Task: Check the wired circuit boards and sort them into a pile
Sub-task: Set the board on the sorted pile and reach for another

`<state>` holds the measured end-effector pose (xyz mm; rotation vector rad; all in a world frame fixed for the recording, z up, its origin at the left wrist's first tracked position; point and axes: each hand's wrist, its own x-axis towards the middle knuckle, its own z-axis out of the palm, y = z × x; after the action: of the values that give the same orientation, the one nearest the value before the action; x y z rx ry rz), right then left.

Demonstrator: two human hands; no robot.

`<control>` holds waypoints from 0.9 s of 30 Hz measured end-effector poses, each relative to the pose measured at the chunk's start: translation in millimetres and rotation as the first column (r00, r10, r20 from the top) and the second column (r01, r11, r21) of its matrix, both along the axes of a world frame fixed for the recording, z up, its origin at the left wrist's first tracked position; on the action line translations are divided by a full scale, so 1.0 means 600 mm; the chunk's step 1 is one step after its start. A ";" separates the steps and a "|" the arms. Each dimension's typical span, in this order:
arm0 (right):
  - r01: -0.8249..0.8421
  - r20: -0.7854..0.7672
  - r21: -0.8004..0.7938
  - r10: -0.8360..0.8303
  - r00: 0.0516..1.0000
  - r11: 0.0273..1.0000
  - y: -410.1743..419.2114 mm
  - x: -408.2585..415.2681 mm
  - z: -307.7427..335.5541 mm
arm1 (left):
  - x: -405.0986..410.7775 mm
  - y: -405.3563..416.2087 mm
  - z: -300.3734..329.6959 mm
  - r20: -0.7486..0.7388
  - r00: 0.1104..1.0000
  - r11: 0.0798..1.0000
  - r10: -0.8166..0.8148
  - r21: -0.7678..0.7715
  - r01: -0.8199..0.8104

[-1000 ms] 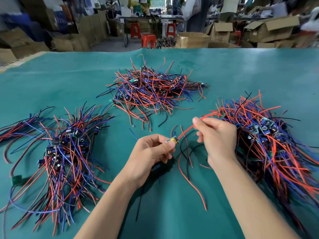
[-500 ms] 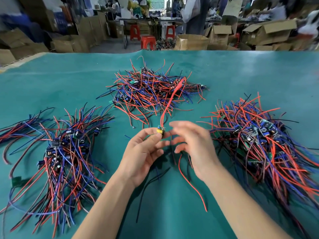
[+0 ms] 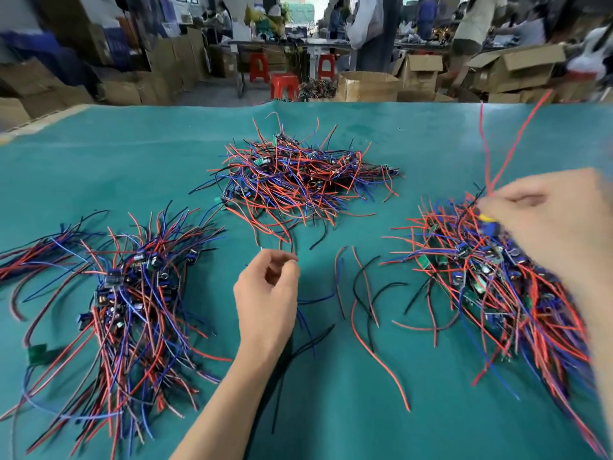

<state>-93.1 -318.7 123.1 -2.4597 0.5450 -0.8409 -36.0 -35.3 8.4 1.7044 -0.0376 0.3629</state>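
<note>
Three heaps of small circuit boards with red, blue and black wires lie on the green table cover (image 3: 132,161): a left pile (image 3: 132,293), a far middle pile (image 3: 298,180) and a right pile (image 3: 471,277). My right hand (image 3: 544,220), blurred, hovers over the right pile, pinching one wired board (image 3: 488,218) with a yellow part; its red wires stick up and away. My left hand (image 3: 265,293) rests at the centre, its fingers loosely curled around nothing.
Several loose red and black wires (image 3: 365,293) lie on the cover between my hands. Beyond the table's far edge are cardboard boxes (image 3: 368,86), red stools (image 3: 283,86) and people at benches.
My left hand has let go of the wired board. My right hand has carried it from the centre out to the right pile, with its red wires swinging upward.
</note>
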 end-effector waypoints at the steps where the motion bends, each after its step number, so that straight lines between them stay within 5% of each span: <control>1: 0.077 -0.077 -0.072 -0.082 0.994 0.994 -0.032 0.000 0.007 | 0.001 -0.001 -0.001 -0.019 1.000 1.000 0.009 0.018 -0.009; 4: 0.170 -0.309 -0.189 -0.222 0.925 0.967 -0.117 0.015 0.005 | -0.002 -0.005 0.000 -0.038 0.999 0.997 0.005 0.083 -0.002; 8: 0.106 -0.317 -0.270 -0.192 0.929 0.957 -0.064 0.030 0.004 | -0.001 -0.003 0.003 -0.070 0.997 0.995 0.016 0.102 -0.009; 11: -0.095 -0.254 -0.279 0.022 0.967 0.955 0.057 0.065 0.010 | -0.001 -0.003 0.004 -0.084 0.996 0.995 0.003 0.099 0.006; 15: -0.539 -0.444 -0.157 0.428 0.787 0.828 0.188 0.161 -0.038 | 0.000 -0.001 0.002 -0.080 0.997 0.992 0.003 0.122 0.007; 19: -0.617 -0.582 -0.082 0.465 0.667 0.783 0.272 0.249 -0.100 | 0.002 0.000 0.003 -0.078 0.997 0.991 0.004 0.133 0.007; 24: -0.463 -0.481 -0.201 0.324 0.815 0.863 0.293 0.284 -0.131 | 0.004 0.001 0.002 -0.092 0.996 0.992 -0.002 0.129 0.014; 27: -0.405 -0.307 -0.054 0.371 0.876 0.913 0.280 0.276 -0.124 | 0.003 0.001 0.002 -0.093 0.996 0.992 -0.002 0.125 0.014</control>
<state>72.6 -150.5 48.9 -2.6883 0.0815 -0.3572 -34.0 -34.6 9.8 1.8432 0.0006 0.2799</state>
